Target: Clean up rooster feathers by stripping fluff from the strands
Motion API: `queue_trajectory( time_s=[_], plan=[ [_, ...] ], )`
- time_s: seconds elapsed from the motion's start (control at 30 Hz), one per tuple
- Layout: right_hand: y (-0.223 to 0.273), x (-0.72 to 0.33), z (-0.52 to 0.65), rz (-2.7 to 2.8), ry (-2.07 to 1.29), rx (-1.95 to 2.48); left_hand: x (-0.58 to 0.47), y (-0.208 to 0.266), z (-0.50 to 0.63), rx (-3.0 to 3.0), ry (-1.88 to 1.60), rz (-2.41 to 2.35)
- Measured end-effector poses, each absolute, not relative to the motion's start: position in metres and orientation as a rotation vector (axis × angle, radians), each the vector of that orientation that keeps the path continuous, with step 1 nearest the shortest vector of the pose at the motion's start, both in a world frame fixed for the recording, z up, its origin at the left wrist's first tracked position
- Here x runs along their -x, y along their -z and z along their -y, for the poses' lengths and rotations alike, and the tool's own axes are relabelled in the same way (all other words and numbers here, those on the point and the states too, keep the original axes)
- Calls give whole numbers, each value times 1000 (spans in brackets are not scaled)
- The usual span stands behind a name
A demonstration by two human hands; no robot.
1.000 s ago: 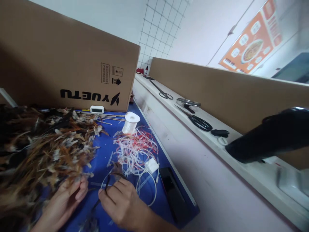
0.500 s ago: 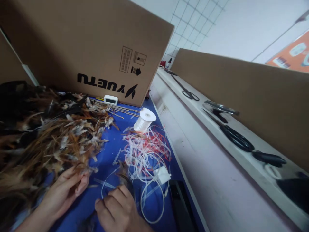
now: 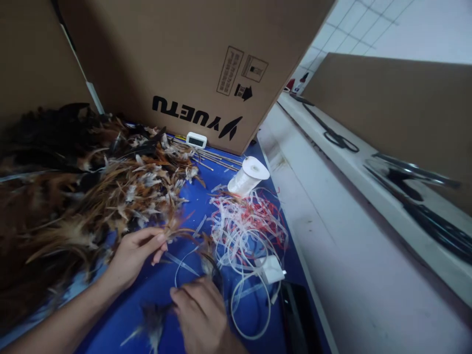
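So the left forearm (image 3: pixel 77 309) comes in bare from the bottom left corner, angled up and to the right, with the wrist pretty much in line with it. Left hand (image 3: pixel 134 255) has thumb and index pinched together at the tips, other fingers loosely curled underneath. Right hand (image 3: pixel 204 312) sits lower and closer to the camera, back of it facing up, fingers bent inward, thumb tip pointing left. Hands are near each other, not touching.
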State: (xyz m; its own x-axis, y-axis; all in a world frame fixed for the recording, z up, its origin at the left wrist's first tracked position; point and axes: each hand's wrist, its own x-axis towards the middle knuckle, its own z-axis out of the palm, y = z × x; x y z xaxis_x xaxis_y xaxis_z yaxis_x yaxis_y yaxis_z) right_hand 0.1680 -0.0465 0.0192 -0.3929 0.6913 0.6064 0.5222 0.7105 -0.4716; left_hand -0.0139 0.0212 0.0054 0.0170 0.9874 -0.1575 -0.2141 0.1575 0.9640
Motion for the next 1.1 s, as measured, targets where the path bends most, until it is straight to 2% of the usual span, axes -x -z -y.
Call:
queue_trajectory(
  time_s=[0.17, 0.23, 0.5, 0.83, 1.1],
  plan=[
    [-30, -177, 43, 1933, -628, 1160, 17, 1, -20, -1063, -1179, -1136],
    [-29, -178, 40, 1859, -669, 1222, 20, 1, -20, -1086, -1205, -1130],
    [-36, -172, 40, 1878, -559, 1426, 16, -7, -17, -1096, -1328, -1088],
    [-49, -161, 45, 1737, -681, 1578, 14, -14, -11, -1297, -1334, -1056],
    [-56, -149, 54, 1653, -640, 1600, 12, -12, -12, -1291, -1326, -1036]
  ],
)
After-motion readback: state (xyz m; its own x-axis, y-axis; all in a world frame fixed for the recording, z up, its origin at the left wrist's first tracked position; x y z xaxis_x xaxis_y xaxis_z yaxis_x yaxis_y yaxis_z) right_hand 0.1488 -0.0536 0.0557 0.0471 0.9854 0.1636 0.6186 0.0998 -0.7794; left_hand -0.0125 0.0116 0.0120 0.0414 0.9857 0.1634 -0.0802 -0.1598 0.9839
